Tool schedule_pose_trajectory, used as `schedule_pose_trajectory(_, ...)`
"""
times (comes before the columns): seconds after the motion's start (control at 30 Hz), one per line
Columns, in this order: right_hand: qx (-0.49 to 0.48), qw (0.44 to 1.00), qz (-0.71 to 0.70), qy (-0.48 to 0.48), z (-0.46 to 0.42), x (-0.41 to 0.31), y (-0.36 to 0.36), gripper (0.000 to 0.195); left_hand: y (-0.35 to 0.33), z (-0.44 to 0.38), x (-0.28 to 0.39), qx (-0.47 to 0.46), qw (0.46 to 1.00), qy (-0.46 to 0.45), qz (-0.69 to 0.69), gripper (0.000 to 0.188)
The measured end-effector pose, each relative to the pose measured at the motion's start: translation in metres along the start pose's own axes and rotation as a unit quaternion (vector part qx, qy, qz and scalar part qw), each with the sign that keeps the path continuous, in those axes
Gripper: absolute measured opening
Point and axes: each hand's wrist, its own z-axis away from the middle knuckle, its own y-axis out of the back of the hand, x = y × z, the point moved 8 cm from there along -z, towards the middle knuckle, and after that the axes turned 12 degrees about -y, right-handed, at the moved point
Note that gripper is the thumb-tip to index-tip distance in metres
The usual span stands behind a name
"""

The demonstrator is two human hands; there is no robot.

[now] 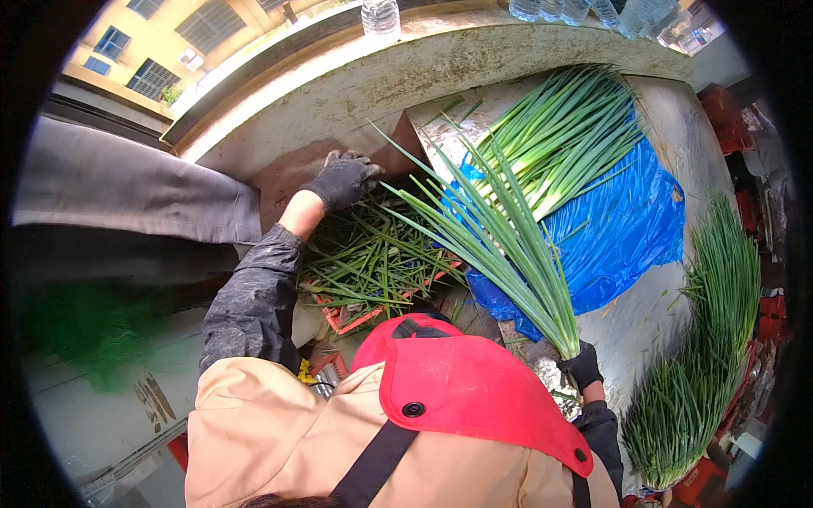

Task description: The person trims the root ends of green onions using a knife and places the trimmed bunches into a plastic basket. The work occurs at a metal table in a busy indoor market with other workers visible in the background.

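My left hand (346,179), in a dark work glove, is over the back of a crate of loose green leaf scraps (381,260), its fingers apart and nothing seen in them. My right hand (581,367), also gloved, grips a bunch of green onions (533,273) at the root end. Their leaves fan up and to the left. Behind them, a pile of green onions (565,133) lies on a blue plastic sheet (616,228). A long heap of more green onions (692,374) rests at the right.
The scraps sit in a red crate (343,327). A concrete ledge (343,89) curves behind, with a clear plastic bottle (381,18) and several more bottles (571,9) on it. Grey cloth (133,184) hangs at the left. Red fabric (476,394) covers part of the near view.
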Motion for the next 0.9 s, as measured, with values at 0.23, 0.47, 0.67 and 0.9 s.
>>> schedule_pose_trajectory(0.23, 0.014, 0.999, 0.027, 0.014, 0.004, -0.015, 0.002, 0.036, -0.035, 0.019, -0.057, 0.210, 0.915, 0.169, 0.300, 0.019)
schedule_pose_trajectory(0.47, 0.024, 0.999, 0.012, 0.022, 0.004, -0.010, 0.000, 0.036, -0.011, 0.040, -0.053, 0.020, 0.988, 0.140, 0.062, 0.028)
schedule_pose_trajectory(0.67, 0.002, 0.998, 0.064, 0.026, 0.003, -0.007, 0.000, 0.043, -0.073, 0.029, 0.024, -0.096, 0.989, -0.008, 0.115, 0.028)
schedule_pose_trajectory(0.9, 0.024, 0.992, 0.102, 0.066, 0.001, -0.008, -0.003, 0.051, -0.066, 0.069, -0.080, 0.117, 0.836, 0.325, 0.427, 0.020)
